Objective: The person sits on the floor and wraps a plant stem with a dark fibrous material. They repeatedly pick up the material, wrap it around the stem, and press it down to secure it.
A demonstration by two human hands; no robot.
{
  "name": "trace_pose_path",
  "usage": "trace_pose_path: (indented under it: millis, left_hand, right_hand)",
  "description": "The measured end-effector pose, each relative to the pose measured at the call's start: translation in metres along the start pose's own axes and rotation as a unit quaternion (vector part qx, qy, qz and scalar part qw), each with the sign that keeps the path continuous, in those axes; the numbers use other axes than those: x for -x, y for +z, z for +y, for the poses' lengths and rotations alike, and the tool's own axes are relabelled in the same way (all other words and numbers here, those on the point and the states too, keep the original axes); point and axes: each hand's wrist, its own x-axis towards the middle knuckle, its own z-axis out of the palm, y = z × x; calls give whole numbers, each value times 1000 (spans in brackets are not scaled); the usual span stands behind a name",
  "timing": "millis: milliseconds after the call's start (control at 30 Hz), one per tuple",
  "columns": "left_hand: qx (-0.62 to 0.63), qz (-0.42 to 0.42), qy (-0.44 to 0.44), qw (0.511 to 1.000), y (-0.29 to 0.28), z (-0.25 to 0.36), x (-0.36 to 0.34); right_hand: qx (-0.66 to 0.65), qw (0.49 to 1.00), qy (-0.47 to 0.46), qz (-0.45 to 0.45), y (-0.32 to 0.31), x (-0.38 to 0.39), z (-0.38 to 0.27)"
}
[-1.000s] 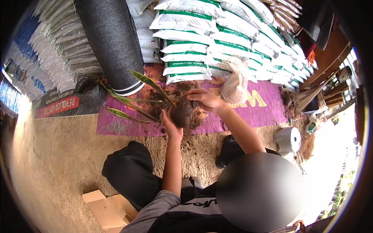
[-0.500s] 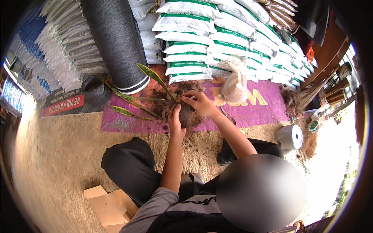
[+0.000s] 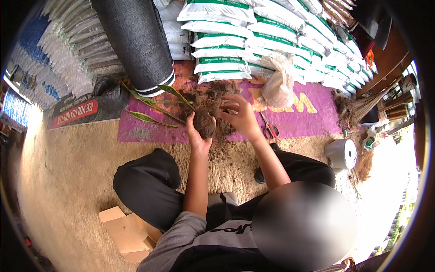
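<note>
A dark root ball (image 3: pixel 205 124) is cupped from below in the left hand (image 3: pixel 197 136), while its upper fibres are pinched by the fingers of the right hand (image 3: pixel 240 115). Long green leaves (image 3: pixel 149 106) are spread left of the hands over a purple mat (image 3: pixel 294 118). Scissors (image 3: pixel 270 130) are seen just right of the right hand, a plastic bag (image 3: pixel 277 84) and stacked sacks (image 3: pixel 253 41) beyond.

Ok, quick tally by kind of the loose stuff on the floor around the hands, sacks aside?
Plant with root ball: 1
Scissors: 1
Clear plastic bag: 1
Tape roll: 1
Cardboard box: 1
Black mesh roll: 1
Total: 6
</note>
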Motion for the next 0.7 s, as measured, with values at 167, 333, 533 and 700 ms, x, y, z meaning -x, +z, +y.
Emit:
trace_pose_path:
  millis: [167,333,533,700]
  left_hand:
    - [-9,-34,-4,999,-7,-10,-4]
    - [3,-51,-19,999,-5,-14,-6]
    - [-33,-15,-15,999,3,-18,-2]
    - [-48,-12,-23,998,17,-23,9]
  right_hand:
    - [99,993,-67,-12,26,16,4]
    - [-121,991,-16,-52,19,20,12]
    - [7,1000,17,10,11,18,7]
    - [135,988,-68,30,4,18,24]
